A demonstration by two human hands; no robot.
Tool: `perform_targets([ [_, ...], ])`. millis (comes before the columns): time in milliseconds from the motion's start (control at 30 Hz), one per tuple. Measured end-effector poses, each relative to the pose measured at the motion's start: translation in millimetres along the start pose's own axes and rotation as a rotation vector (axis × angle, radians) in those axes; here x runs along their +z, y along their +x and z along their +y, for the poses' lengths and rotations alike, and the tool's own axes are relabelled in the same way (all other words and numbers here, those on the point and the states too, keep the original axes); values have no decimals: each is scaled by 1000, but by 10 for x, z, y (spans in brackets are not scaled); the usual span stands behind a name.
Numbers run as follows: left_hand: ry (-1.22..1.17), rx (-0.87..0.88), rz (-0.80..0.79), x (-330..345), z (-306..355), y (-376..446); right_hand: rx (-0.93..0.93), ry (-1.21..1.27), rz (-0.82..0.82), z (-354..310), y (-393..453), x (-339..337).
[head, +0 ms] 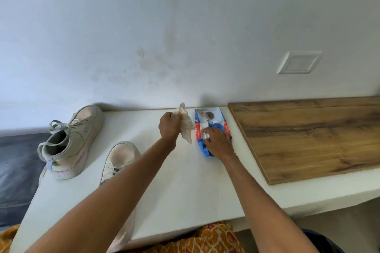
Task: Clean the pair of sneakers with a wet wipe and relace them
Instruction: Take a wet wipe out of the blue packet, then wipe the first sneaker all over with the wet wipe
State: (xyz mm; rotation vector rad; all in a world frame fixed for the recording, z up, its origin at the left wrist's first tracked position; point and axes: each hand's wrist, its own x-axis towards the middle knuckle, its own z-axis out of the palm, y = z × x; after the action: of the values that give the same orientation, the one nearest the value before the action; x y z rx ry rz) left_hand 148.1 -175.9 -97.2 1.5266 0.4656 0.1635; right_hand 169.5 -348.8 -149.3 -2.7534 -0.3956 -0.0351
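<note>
At far left of frame, a dark cushion-like surface [14, 170] sits beside & below the white table [185, 187]. On the table's left end, mid-left of frame, sneaker 1 [70, 141] stands upright, toe twd the wall [123, 26], heel twd camera, grey laces [59, 127] loose & looped over the opening; its side looks scuffed w/ pinkish grime. Just right & lower, sneaker 2 [121, 160] lies w/ toe also twd the wall; its rear half is hidden by the left forearm, so can't tell how the heel sits. The 2 sneakers are near each other, not touching. At frame centre the left hand [169, 127] is raised a bit above the table, fingers curled tight round a crumpled wet wipe [186, 123]; wipe sticks out above the fist & hangs below it on the right. Touching-close to the right, a blue/red wipes pack [209, 121] lies flat on the table near the wall. Right hand [218, 141] rests on the pack's near half, fingers spread & pressing down on it, not wrapped round it; whether the pack flap is open, can't tell. Right of the pack, a wooden board [308, 135] covers the table's right part, edge just beside the pack. Upper right, a white wall plate [299, 62]. Bottom edge: orange patterned cloth [213, 238].
</note>
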Motion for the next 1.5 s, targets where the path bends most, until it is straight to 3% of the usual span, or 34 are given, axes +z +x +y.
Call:
perform_targets([
  [200, -39, 22, -136, 55, 41, -15, 52, 19, 34, 280, 193, -222],
  [333, -132, 23, -270, -35, 41, -148, 79, 40, 269, 129, 133, -272],
  [433, -214, -16, -321, -179, 94, -269, 48, 224, 357, -288, -28, -311],
  [500, -235, -2, -348, -285, 140, -362, 76, 526, 262, -620, -164, -423],
  [567, -216, 18, -367, -438, 219, -486, 175, 911, 26, -969, -336, -578],
  [633, -153, 25, -392, -607, 302, -603, 198, 1021, -93, -1197, -476, -643],
  [767, -82, 29, -432, -997, 406, -817, 177, 1183, -136, -1505, -707, -608],
  [967, -545, 9, -138, -1648, 362, -1014, 202, 1678, -105, -1919, -1123, -479],
  [1033, -528, -25, -130, -1851, 295, -1095, 232, 1722, -87, -2032, -1239, -425],
  [1167, -38, -109, -336, -2056, 272, -1271, 247, 1668, -75, -2238, -1363, -373],
  [1267, 93, -50, -457, -2119, 321, -1354, 219, 1608, -111, -2368, -1405, -398],
  [1333, -20, -49, -451, -2126, 359, -1371, 216, 1639, -96, -2418, -1426, -439],
  [1433, -358, -86, -277, -2128, 366, -1328, 208, 1662, -67, -2441, -1461, -463],
  [1500, -416, -90, -242, -2123, 376, -1348, 226, 1654, -86, -2447, -1510, -442],
])
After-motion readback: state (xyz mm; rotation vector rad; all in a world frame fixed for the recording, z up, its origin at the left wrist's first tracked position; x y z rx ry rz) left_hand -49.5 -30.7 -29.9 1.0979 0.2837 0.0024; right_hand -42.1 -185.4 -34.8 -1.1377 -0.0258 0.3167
